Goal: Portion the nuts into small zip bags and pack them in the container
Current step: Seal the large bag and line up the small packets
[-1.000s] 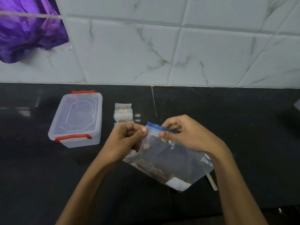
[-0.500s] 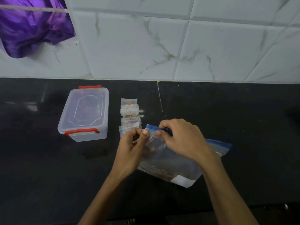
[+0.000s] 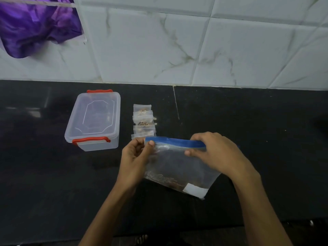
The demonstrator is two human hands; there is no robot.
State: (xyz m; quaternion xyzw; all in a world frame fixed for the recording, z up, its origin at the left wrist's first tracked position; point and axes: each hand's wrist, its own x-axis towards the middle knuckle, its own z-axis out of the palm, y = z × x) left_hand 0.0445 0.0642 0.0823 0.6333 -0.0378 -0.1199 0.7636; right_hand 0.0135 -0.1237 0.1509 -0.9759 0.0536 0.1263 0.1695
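Observation:
A large clear zip bag with a blue zip strip and a white label lies tilted over the black counter, a few nuts at its bottom. My left hand pinches the strip's left end. My right hand pinches the strip further right. Beyond my left hand, several small zip bags holding nuts lie in an overlapping row on the counter. A clear plastic container with red clips stands left of them, lid on.
The black counter runs back to a white marble-tiled wall. A purple cloth hangs at the top left. A couple of loose nuts lie just right of the small bags.
My right hand has slid rightward along the blue zip strip while my left hand stayed at its left end. The bag now hangs flatter and lower.

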